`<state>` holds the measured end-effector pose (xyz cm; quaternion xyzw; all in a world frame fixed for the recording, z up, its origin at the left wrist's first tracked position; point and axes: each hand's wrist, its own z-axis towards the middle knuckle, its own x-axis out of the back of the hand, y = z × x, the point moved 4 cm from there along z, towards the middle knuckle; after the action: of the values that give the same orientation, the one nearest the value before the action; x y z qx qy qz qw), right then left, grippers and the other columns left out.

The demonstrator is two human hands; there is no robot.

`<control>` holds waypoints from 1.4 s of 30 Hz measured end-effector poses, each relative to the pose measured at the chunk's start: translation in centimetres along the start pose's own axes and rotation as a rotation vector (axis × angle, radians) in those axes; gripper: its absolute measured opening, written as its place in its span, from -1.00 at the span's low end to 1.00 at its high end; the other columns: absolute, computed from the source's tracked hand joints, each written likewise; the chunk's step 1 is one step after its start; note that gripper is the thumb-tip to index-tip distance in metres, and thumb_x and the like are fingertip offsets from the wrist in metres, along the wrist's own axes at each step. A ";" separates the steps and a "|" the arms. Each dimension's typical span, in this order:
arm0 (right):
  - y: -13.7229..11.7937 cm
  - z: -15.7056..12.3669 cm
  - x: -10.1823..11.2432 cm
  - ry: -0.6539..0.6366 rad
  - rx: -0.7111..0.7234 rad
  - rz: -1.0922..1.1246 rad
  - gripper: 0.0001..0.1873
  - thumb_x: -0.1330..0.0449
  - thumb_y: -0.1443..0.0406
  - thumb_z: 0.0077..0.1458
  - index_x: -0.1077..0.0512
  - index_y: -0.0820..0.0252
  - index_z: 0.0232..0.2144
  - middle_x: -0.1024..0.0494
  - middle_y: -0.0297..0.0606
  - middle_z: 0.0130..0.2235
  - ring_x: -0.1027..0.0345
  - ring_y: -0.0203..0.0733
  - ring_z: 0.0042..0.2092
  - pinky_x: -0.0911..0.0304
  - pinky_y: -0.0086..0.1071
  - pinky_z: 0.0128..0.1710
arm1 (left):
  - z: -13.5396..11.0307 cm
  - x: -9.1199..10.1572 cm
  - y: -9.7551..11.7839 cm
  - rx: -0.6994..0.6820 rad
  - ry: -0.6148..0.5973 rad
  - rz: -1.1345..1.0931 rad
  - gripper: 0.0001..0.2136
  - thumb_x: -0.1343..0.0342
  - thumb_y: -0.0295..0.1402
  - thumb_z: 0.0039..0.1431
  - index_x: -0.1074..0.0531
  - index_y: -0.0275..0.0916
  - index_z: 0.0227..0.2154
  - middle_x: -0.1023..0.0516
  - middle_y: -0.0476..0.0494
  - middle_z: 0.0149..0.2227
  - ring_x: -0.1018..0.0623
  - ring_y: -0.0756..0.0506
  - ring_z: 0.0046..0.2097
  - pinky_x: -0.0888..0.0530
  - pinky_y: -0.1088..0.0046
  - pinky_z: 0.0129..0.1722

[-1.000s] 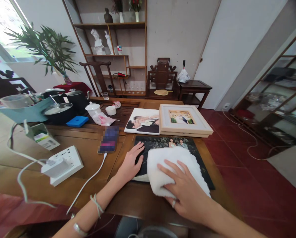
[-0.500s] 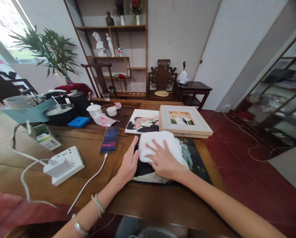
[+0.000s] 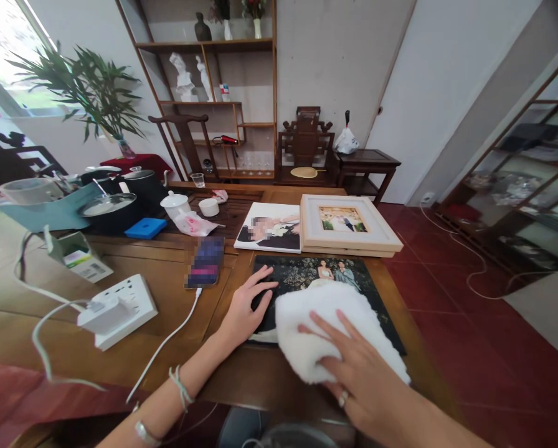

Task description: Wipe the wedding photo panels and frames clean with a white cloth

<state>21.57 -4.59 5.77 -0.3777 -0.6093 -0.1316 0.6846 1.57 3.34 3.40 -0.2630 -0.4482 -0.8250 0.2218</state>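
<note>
A dark, flat photo print showing two people in wedding clothes lies on the wooden table before me. My left hand rests on its left edge, fingers apart, holding nothing. With my right hand I grip a fluffy white cloth, pressed over the lower right of the print, its lower end hanging past the near edge. The cloth hides much of the picture. Just behind the print are a white-edged photo panel and a pale wooden picture frame.
Left of the print lies a phone on a white charging cable. Farther left are a power strip, a small open box, a blue block and a glass-lidded pot. The table ends close to me.
My right hand has moved the cloth right and toward me, uncovering the two pictured people. My left hand has stayed at the left edge, its fingers now more spread and lying over the print.
</note>
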 end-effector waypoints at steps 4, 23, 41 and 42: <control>4.3 0.4 1.3 0.170 -0.196 -0.035 -0.69 0.07 0.33 0.19 -0.43 0.18 -0.15 -0.24 -0.09 0.21 0.13 -0.02 0.29 0.23 0.09 0.24 | 0.1 -0.5 -0.1 -0.045 -0.063 0.031 -0.77 -0.01 -0.41 0.18 -0.51 -0.25 -0.17 -0.54 -0.24 -0.02 -0.46 -0.20 0.10 -0.41 0.10 0.06; 4.8 11.5 3.5 0.164 -0.094 0.117 -0.62 0.13 0.21 0.27 -0.35 0.16 0.01 -0.39 -0.22 0.12 -0.18 -0.01 0.16 0.16 0.01 0.22 | 0.2 -0.6 -0.4 -0.064 -0.071 0.099 -0.80 -0.08 -0.40 0.14 -0.54 -0.20 -0.21 -0.60 -0.20 -0.11 -0.51 -0.24 0.02 -0.46 0.10 -0.02; 9.5 1.0 1.6 0.268 -0.008 -0.359 -0.68 -0.05 0.52 -0.08 -0.51 0.21 -0.32 -0.08 -0.10 0.28 0.23 0.16 0.30 0.21 0.28 0.16 | 0.4 -0.2 -0.7 -0.003 -0.022 0.038 -0.78 -0.08 -0.36 0.15 -0.53 -0.24 -0.17 -0.50 -0.23 0.03 -0.43 -0.20 0.12 -0.37 0.14 0.11; 9.5 1.5 1.6 0.254 -0.033 -0.361 -0.68 -0.06 0.50 -0.06 -0.52 0.20 -0.29 -0.05 -0.11 0.28 0.24 0.18 0.30 0.22 0.29 0.16 | 0.4 -0.2 -0.7 -0.009 -0.024 0.043 -0.77 -0.08 -0.36 0.15 -0.53 -0.24 -0.16 -0.50 -0.23 0.03 -0.43 -0.20 0.12 -0.37 0.14 0.11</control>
<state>26.91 3.38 3.81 -0.2541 -0.5735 -0.3086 0.7151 1.45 4.08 3.02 -0.2836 -0.4413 -0.8189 0.2329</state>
